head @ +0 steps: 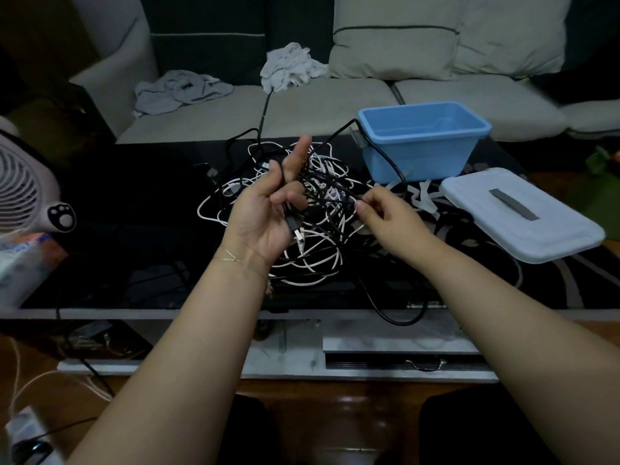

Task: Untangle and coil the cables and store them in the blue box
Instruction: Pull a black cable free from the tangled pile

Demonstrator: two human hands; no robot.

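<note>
At the near edge of the dark glass table (100,209), both forearms reach in over a heap of tangled cables (312,229), black and white strands knotted together at the table's middle. The left hand (265,213) is palm up, its lower fingers curled round a black cable whose plug end hangs at the palm, while the index finger points up and away. The right hand (385,216) pinches a black strand between thumb and fingertips, just right of the left hand.

The likely trouble: pulling that pinched strand while it is looped through the heap would tighten the knot, or drag the whole pile toward the near edge, where one black loop already hangs over. A black cable also runs up against the blue box (426,142); a hard tug on it could shift or tip the box.

The blue box stands open and looks empty at the far right of the table, just beyond the heap. Its white lid (523,213) lies to the right. A fan (23,189) sits at the left edge. Farther off, a sofa (335,102) holds crumpled cloths (292,67).
</note>
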